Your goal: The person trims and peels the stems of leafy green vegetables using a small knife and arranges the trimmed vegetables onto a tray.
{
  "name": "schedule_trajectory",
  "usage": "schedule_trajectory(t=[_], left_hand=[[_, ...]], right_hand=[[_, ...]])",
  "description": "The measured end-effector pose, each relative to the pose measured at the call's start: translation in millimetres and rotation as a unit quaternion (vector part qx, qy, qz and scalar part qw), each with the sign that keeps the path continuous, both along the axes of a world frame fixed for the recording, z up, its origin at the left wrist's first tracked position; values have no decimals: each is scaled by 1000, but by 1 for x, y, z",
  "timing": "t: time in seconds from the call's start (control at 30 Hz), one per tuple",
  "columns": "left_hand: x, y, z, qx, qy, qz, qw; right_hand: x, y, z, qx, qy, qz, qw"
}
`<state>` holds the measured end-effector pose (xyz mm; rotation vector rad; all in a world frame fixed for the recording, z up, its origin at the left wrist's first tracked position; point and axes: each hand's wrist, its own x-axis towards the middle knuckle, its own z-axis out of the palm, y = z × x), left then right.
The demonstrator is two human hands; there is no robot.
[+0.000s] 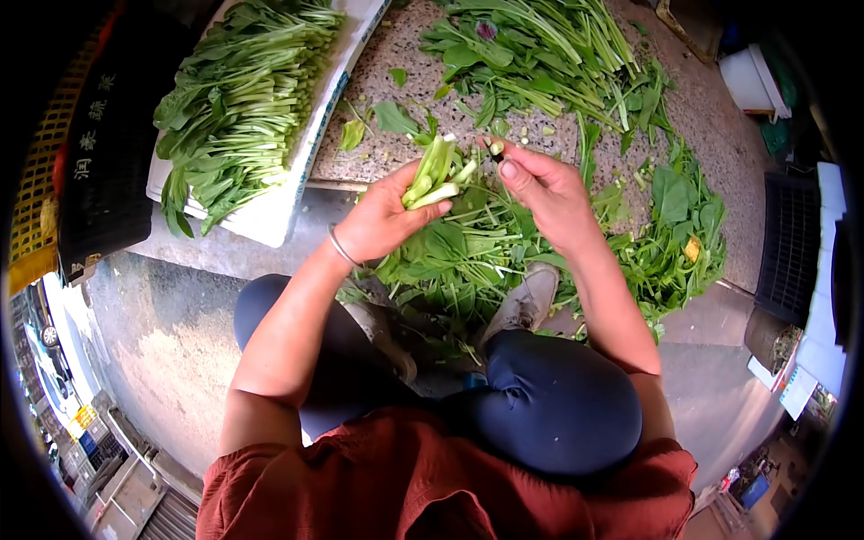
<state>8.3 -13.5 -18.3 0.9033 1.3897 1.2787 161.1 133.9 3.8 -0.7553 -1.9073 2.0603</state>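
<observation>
My left hand (382, 214) is wrapped round a small bunch of pale green stems (436, 173), their cut ends pointing up and to the right. Close to the right of these ends, my right hand (546, 191) pinches a small dark blade (494, 155), with a short piece of stem against it. Most of the blade is hidden by the fingers. Loose greens and leaves (468, 238) lie below both hands, around the shoes. Another pile of long-stemmed greens (540, 54) rests on the speckled stone surface (387, 81) beyond.
At the upper left, a white board (270, 211) holds rows of leafy greens (252, 99). More leaves (679, 225) are heaped at the right. A black crate (787, 247) and white bucket (754, 81) stand at the right edge; a dark crate (103, 135) is at the left.
</observation>
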Motion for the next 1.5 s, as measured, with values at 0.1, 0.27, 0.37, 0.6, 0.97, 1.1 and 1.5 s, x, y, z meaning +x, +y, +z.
schedule_trajectory(t=[0.1,0.27,0.37,0.6,0.97,1.1,1.5], left_hand=[[-6,-5,5,-69,-64,-75,993],[-7,-9,6,-52,-100,-135,984],[-9,-9,5,-60,-84,-158,982],[-9,-7,5,-88,-54,-152,983],[-7,-7,-4,-76,-9,-163,984],[-2,-1,-3,-102,177,-39,978],[15,6,0,-59,377,179,907]], right_hand=[[0,-5,13,-28,58,63,996],[0,1,7,45,75,150,985],[3,5,6,28,54,171,983],[2,5,-1,14,-64,84,994],[-1,-1,3,76,28,93,992],[-3,-5,-5,100,25,-16,995],[-12,-35,-15,-171,40,-26,984]])
